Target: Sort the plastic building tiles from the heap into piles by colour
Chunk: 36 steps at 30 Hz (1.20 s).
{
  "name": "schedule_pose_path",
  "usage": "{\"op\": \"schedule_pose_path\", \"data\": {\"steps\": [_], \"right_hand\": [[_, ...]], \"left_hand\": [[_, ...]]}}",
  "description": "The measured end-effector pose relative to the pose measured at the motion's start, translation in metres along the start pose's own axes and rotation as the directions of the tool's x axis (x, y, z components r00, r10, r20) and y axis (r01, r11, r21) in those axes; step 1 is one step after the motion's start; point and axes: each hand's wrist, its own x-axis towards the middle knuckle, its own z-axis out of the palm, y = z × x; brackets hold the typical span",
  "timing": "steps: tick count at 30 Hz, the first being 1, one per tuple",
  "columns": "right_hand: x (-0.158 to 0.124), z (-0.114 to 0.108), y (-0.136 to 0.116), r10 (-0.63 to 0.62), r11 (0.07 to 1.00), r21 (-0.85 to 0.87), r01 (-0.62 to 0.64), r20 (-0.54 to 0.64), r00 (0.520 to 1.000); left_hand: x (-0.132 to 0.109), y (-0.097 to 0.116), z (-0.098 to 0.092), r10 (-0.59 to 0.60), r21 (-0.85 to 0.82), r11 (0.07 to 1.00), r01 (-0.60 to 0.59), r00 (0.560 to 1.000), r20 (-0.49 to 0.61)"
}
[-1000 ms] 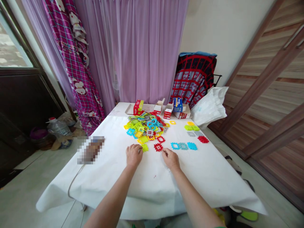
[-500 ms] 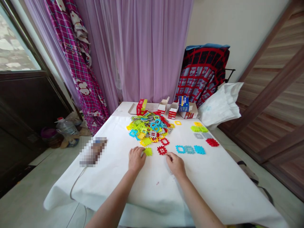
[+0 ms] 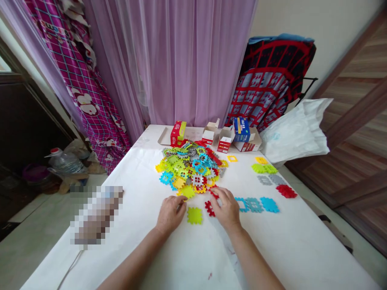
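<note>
My right hand [image 3: 227,210] has its fingertips on a red frame-shaped interlocking tile [image 3: 214,189] at the near edge of the pile, closed on it as far as I can see. Partly under that hand lies a red window tile [image 3: 209,208]. My left hand [image 3: 171,213] rests on the cloth with thumb and forefinger apart and nothing between them. Just right of it lies a flat yellow-green tile [image 3: 194,216]. Above its fingertips another yellow-green tile [image 3: 188,191] borders the mixed pile of plastic tiles [image 3: 193,165].
Blue tiles [image 3: 269,204] form a row to the right. Yellow, green, grey and red groups [image 3: 286,191] lie farther right. Small cardboard boxes [image 3: 225,141] line the back, beside a white bag [image 3: 296,129]. A pixelated object with a cord [image 3: 98,215] lies at left.
My right hand has moved forward from the red window tile to the red frame tile. My left hand has come off the yellow-green tile. The view has shifted closer to the table.
</note>
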Motion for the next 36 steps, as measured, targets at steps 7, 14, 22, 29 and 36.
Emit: {"op": "schedule_pose_path", "data": {"steps": [7, 14, 22, 29, 36], "right_hand": [[0.065, 0.025, 0.006, -0.158, 0.982, -0.042, 0.182, 0.339, 0.928], [0.074, 0.025, 0.002, -0.135, 0.984, -0.056, 0.171, 0.401, 0.906], [0.034, 0.017, -0.013, -0.157, 0.978, 0.181, 0.105, 0.309, 0.938], [-0.005, 0.027, -0.027, -0.239, 0.940, 0.296, 0.168, 0.220, 0.946], [-0.010, 0.025, -0.032, -0.181, 0.975, 0.136, 0.178, 0.012, 0.983]], "left_hand": [[0.009, -0.014, 0.005, -0.021, -0.022, 1.000, 0.021, 0.999, -0.026], [0.007, -0.017, 0.005, -0.002, -0.068, 0.998, -0.002, 0.998, -0.059], [0.011, -0.016, 0.006, -0.129, -0.340, 0.938, 0.071, 0.980, -0.151], [0.017, -0.014, 0.001, -0.101, -0.295, 0.951, 0.096, 0.995, -0.003], [0.013, -0.019, 0.010, -0.123, -0.313, 0.943, 0.110, 0.992, -0.024]]}}
